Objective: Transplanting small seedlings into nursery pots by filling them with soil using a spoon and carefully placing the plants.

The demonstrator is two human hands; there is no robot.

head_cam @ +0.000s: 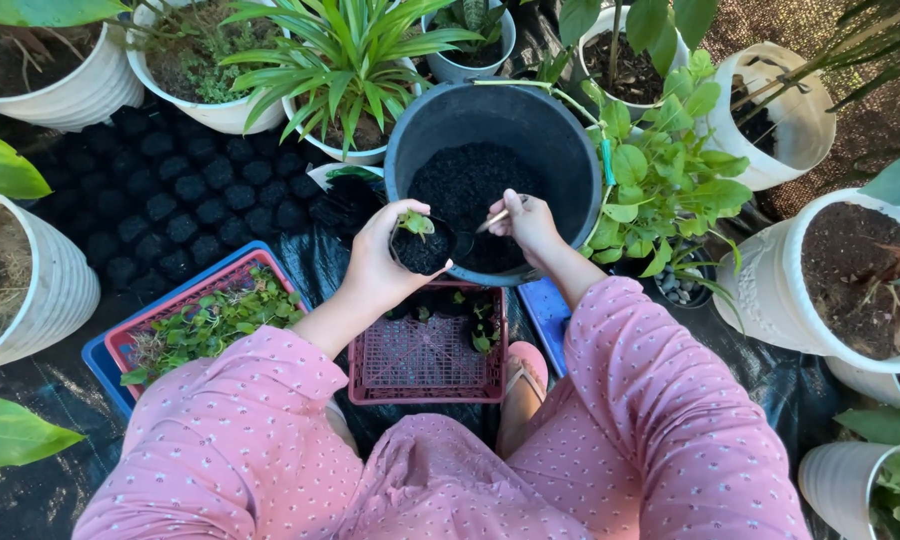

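The left hand (380, 262) is wrapped around a small black pot (422, 250), held upright with its mouth facing up, just at the near rim of a big dark bucket (410, 130) half filled with black soil. A little green seedling (415, 221) stands in the small pot, its stem roughly vertical and its leaves spread at the top. The right hand (526, 220) is closed around a thin pale stick (492, 220), whose long axis runs nearly level, tilted slightly down, with its free end pointing left toward the small pot; the tip seems to stop just short of the pot's rim, though the view is too small to be sure. Below the hands sits a pink crate (425, 385) with a few seedlings at its far end, and to its left a red tray (185, 300) of leafy greens rests inside a blue tray (98, 355).
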